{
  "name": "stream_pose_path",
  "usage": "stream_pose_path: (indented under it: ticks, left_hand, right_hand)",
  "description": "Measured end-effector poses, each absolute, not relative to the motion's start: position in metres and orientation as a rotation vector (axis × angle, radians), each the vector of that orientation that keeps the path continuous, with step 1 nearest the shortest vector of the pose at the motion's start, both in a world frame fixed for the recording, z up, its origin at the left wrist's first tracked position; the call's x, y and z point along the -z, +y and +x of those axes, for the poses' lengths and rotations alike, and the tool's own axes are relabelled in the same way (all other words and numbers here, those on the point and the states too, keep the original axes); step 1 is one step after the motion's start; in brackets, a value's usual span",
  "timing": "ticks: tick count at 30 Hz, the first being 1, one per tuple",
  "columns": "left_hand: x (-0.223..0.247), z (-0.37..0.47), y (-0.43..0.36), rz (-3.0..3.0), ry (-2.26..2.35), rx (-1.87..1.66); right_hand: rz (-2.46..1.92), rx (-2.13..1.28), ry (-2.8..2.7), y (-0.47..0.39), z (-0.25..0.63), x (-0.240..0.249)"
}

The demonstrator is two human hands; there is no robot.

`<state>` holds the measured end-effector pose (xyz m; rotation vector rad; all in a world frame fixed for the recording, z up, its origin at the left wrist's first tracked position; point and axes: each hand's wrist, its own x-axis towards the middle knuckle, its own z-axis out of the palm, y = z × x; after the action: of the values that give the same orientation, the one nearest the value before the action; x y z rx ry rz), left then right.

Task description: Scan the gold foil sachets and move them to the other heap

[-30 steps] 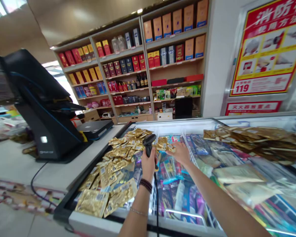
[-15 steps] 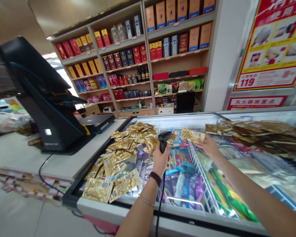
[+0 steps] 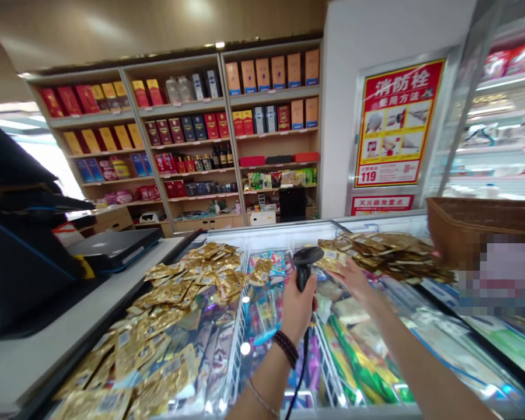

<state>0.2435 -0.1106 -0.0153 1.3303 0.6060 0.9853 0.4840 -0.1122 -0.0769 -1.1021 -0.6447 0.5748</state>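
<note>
My left hand [image 3: 298, 300] is wrapped round the handle of a black barcode scanner [image 3: 308, 256], held above the glass-topped freezer [image 3: 271, 226]. From the scanner a black cord hangs down past my wrist. In my right hand [image 3: 352, 279] is a gold foil packet [image 3: 331, 258], pinched at its near end, just right of the scanner head. A spread of gold packets [image 3: 175, 291] lies on the freezer top to the left. A second heap of gold packets [image 3: 385, 251] lies beyond my right hand.
A brown basket [image 3: 485, 224] stands at the right, a blurred patch below it. On the left counter [image 3: 48, 350] are a flat black scale plate [image 3: 116, 248] and a dark machine. Shelves of boxed bottles [image 3: 192, 128] line the back wall. Colourful packages [image 3: 262, 309] show under the glass.
The view has swung right, bringing the basket into sight. The scanner and the packet in my right hand are now closer together, near the right heap.
</note>
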Motion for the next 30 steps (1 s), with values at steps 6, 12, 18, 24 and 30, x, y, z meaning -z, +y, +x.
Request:
stream_pose_path:
  ticks: [6,12,18,24,30]
  left_hand:
    - [0.035,0.259,-0.116,1.321,0.629,-0.979]
    - [0.046,0.255,-0.117,1.315,0.666,-0.968]
    - [0.046,0.251,-0.12,1.345,0.65,-0.94]
    - [0.047,0.25,-0.12,1.35,0.659,-0.938]
    - [0.045,0.246,-0.117,1.348,0.664,-0.946]
  right_hand:
    - [-1.095,-0.602,-0.738,-0.113,0.489,0.084]
    - [-1.084,-0.607,-0.738,-0.108,0.485,0.093]
    - [-1.092,-0.615,-0.733,-0.109,0.48,0.089]
    - [-1.117,-0.581,-0.739,-0.113,0.476,0.085]
    - [-1.102,-0.588,-0.73,-0.113,0.475,0.084]
